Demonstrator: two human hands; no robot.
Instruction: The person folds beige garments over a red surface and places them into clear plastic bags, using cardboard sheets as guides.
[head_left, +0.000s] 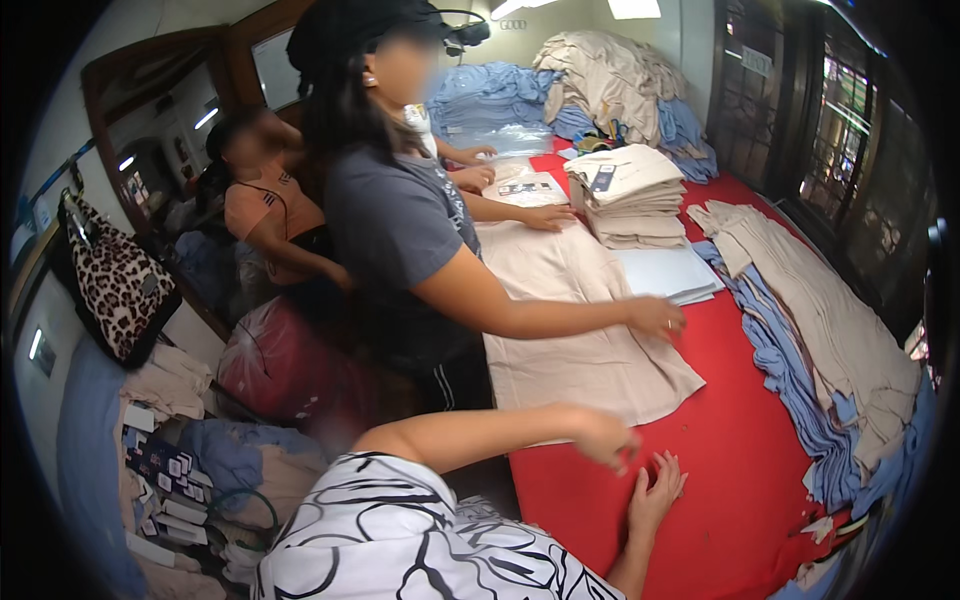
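Note:
My left hand [603,439] hangs over the red tabletop [740,450], just beyond the near hem of a beige garment [560,330] spread flat. Motion smears its fingers, and I cannot make out whether it holds anything. Close beside it my right hand [655,492] is above the red surface, fingers bent and apart, with nothing in them. Across the beige cloth, a co-worker in a grey shirt stretches out an arm, and that person's hand [657,317] is over the garment's right edge. The co-worker's other hand [548,218] touches the cloth's far end.
Folded beige garments [630,200] are stacked farther back, beside white sheets [672,272]. Blue and beige clothes [800,330] lie along the right side. Large cloth heaps [610,75] fill the table's far end. More people stand at left, near a plastic-wrapped bundle [285,360].

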